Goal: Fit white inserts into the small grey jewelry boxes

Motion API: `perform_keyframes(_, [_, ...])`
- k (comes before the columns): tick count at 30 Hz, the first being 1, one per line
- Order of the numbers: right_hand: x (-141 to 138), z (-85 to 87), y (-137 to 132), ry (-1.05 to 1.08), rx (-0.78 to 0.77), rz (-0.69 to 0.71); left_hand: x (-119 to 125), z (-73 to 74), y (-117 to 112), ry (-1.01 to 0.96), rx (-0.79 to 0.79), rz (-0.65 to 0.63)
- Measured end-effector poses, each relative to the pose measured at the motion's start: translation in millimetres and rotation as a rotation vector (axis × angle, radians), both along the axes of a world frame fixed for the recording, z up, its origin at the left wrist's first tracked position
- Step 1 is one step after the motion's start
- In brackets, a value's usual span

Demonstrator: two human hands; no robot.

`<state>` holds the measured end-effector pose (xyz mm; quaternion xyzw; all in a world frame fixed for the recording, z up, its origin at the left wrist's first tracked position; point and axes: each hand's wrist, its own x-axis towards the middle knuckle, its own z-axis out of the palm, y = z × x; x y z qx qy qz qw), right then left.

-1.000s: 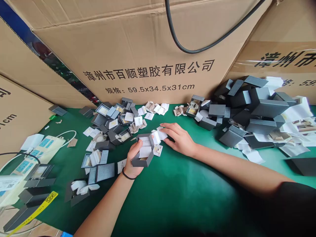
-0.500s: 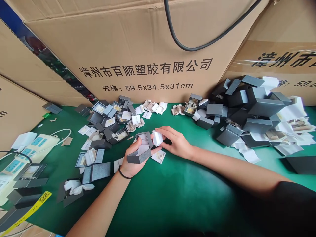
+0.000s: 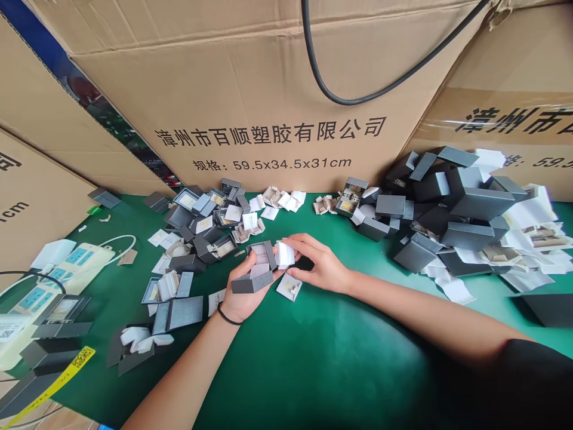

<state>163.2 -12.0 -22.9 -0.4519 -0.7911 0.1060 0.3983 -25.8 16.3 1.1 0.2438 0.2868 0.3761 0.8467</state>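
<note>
The right hand [image 3: 324, 263] had gathered the spread white paper piece [image 3: 285, 254] into a compact block, while the dark box [image 3: 253, 283] had turned in the left hand [image 3: 242, 301].

Beyond the fingers [image 3: 304, 240], a printed carton [image 3: 250, 77] is fronted by a black cable [image 3: 351, 102]; farther right of them, a taped carton [image 3: 514, 65] is set, and to their left, a third carton [image 3: 40, 191]. Well left of the fingers, a power strip [image 3: 67, 276] is laid on the green table [image 3: 335, 370], with a yellow tape [image 3: 58, 382] stretched just below.
</note>
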Motion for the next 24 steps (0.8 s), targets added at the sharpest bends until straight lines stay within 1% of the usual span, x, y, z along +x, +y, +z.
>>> perform_keyframes(3, [-1.7,-1.7,0.1,0.025,-0.006,-0.028,0.1,-1.8,-0.7,-0.002,0.021,-0.018])
perform_keyframes(5, [-2.1,-2.7,0.1,0.034,-0.034,-0.043,-0.5,-1.4,-0.8,0.017,0.064,-0.030])
perform_keyframes(7, [-1.8,-3.2,0.4,0.049,-0.078,-0.063,-2.6,0.4,0.0,0.117,0.145,0.001])
perform_keyframes(10, [-0.6,-3.0,1.9,0.086,-0.156,-0.075,-7.4,4.2,2.6,0.340,0.321,0.107])
perform_keyframes(12, [0.0,-2.7,3.4,0.107,-0.206,-0.073,-10.2,6.3,4.5,0.417,0.410,0.150])
perform_keyframes(14, [0.3,-2.9,4.9,0.130,-0.231,-0.099,-11.9,7.3,6.4,0.437,0.447,0.169])
perform_keyframes(18, [0.5,-4.4,6.3,0.156,-0.223,-0.184,-14.1,5.1,12.0,0.443,0.469,0.197])
perform_keyframes(21, [0.7,-4.1,5.3,0.123,-0.228,-0.185,-16.6,-1.1,18.6,0.422,0.526,0.221])
perform_keyframes(24, [0.2,-1.9,3.5,0.098,-0.224,-0.161,-18.9,-7.8,22.9,0.387,0.540,0.240])
